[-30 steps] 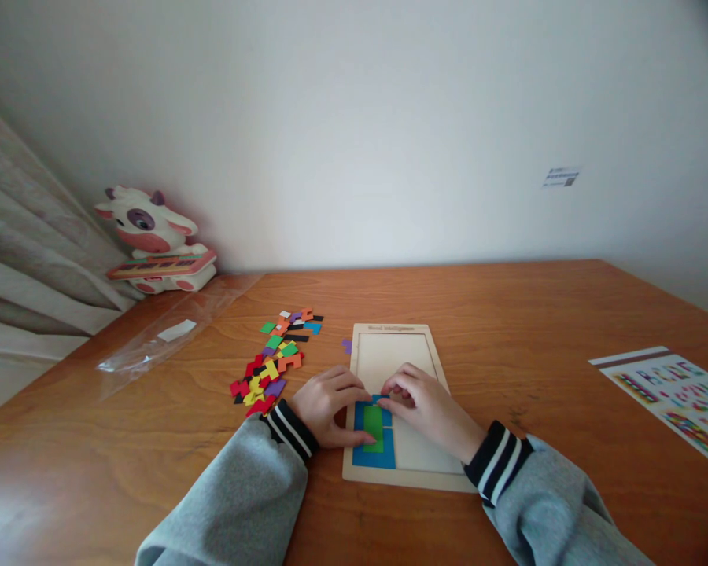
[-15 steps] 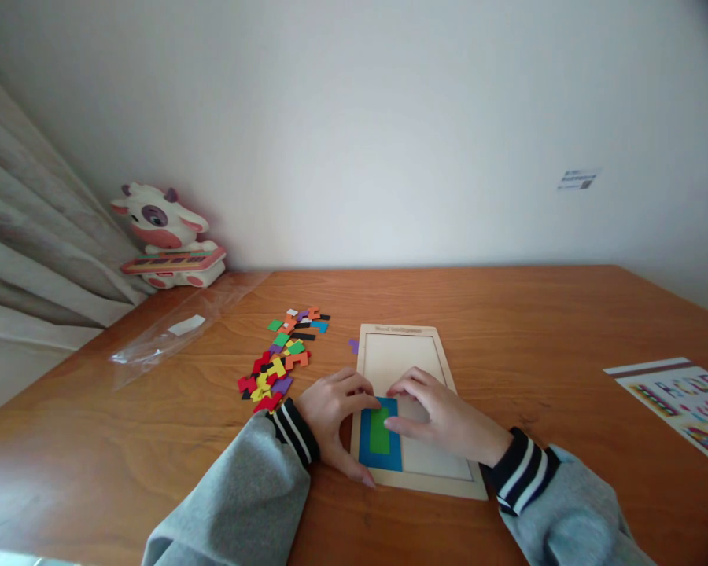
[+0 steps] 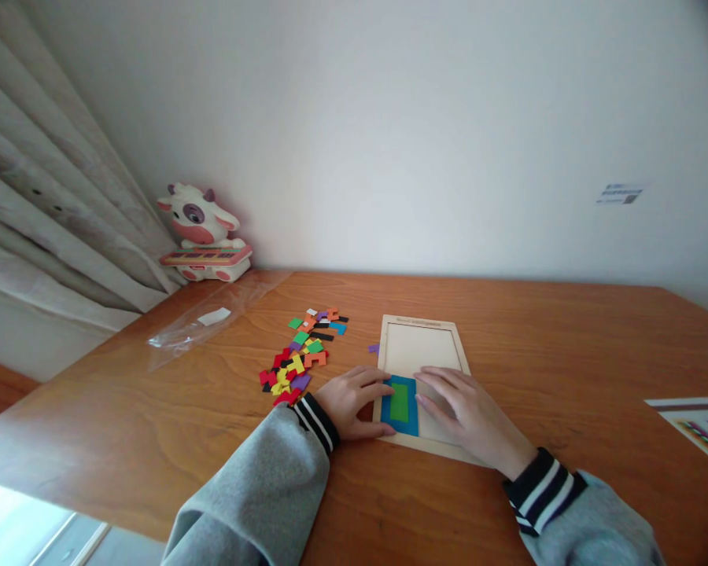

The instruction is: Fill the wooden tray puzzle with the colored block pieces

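A pale wooden puzzle board (image 3: 422, 346) with a raised frame lies flat on the table. In its lower left corner, blue pieces (image 3: 412, 420) form a rectangle around a green block (image 3: 400, 402). My left hand (image 3: 357, 401) rests over the board's left edge, fingers apart, with fingertips and thumb on the blue border. My right hand (image 3: 469, 413) lies across the board's right side, fingers stretched out, its fingertips at the blue pieces' right edge. Neither hand holds anything that I can see.
Left of the board lies a loose pile of colourful puzzle pieces (image 3: 295, 363). One purple piece (image 3: 374, 348) sits by the board's left edge. Farther left are a clear plastic bag (image 3: 180, 339) and a cow toy with a keyboard (image 3: 206, 236). A printed sheet (image 3: 699, 417) lies at the right.
The camera view has turned left, so the scene appears farther right. My right thumb has come off the green block, and my right fingers now lie along the blue edge.
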`<state>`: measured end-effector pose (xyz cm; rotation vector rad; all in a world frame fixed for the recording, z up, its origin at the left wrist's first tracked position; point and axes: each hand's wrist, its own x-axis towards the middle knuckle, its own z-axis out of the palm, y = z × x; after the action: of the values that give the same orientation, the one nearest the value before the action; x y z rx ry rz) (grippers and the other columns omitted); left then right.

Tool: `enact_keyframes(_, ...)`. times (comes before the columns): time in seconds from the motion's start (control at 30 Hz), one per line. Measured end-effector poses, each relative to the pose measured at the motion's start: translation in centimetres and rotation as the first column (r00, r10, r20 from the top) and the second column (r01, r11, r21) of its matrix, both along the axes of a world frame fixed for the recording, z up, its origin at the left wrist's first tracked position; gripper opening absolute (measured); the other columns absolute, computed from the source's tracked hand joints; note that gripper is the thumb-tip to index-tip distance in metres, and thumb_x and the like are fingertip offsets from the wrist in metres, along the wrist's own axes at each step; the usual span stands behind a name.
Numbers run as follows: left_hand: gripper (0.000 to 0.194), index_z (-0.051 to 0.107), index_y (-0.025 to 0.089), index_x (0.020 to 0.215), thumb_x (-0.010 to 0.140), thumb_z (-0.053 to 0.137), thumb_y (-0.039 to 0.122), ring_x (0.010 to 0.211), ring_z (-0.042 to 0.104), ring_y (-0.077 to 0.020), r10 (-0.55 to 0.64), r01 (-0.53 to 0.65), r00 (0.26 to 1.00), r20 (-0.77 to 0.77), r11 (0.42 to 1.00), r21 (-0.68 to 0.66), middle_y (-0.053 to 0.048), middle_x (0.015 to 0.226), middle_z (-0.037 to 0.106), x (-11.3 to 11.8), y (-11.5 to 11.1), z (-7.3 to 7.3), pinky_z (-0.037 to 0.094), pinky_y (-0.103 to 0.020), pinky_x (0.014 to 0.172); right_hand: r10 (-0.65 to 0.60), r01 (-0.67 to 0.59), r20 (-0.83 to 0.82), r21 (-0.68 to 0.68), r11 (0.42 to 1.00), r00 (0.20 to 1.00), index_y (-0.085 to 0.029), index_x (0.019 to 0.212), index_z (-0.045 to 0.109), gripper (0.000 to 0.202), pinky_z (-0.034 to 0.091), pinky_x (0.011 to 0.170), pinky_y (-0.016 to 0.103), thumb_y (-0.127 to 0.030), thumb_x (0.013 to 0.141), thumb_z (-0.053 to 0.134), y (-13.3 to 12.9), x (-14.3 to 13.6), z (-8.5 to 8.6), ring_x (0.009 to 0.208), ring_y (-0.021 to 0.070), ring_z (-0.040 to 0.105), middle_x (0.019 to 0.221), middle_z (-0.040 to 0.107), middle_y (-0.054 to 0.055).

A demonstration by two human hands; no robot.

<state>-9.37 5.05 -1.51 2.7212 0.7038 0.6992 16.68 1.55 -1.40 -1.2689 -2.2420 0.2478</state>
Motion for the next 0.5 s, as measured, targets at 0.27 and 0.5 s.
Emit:
enact_keyframes(0.27, 0.051, 0.064, 0.018, 0.117, 0.080, 0.069, 0.053, 0.119, 0.058, -0.0268, 0.029, -0.029, 1.000, 0.003, 1.000, 0.008, -0.014, 0.126, 0.063, 0.02, 0.08, -0.34, 0.048, -0.044, 0.103, -0.021, 0.015, 0.107, 0.052, 0.999, 0.994, -0.027, 0.129, 0.062, 0.039, 0.046, 0.104, 0.051, -0.044, 0.096, 0.050, -0.43, -0.56, -0.81, 0.122, 0.0301, 0.055, 0.133, 0.059, 0.012)
enact_keyframes(0.5, 0.050, 0.065, 0.015, 0.114, 0.080, 0.069, 0.052, 0.119, 0.058, -0.0276, 0.031, -0.030, 0.999, -0.012, 0.999, 0.021, -0.015, 0.125, 0.063, 0.06, 0.04, -0.30, 0.048, -0.043, 0.103, -0.027, 0.023, 0.140, 0.028, 0.999, 0.990, -0.025, 0.129, 0.062, 0.040, 0.045, 0.105, 0.051, -0.045, 0.096, 0.050, -0.46, -0.52, -0.79, 0.124, 0.0307, 0.053, 0.134, 0.057, 0.013)
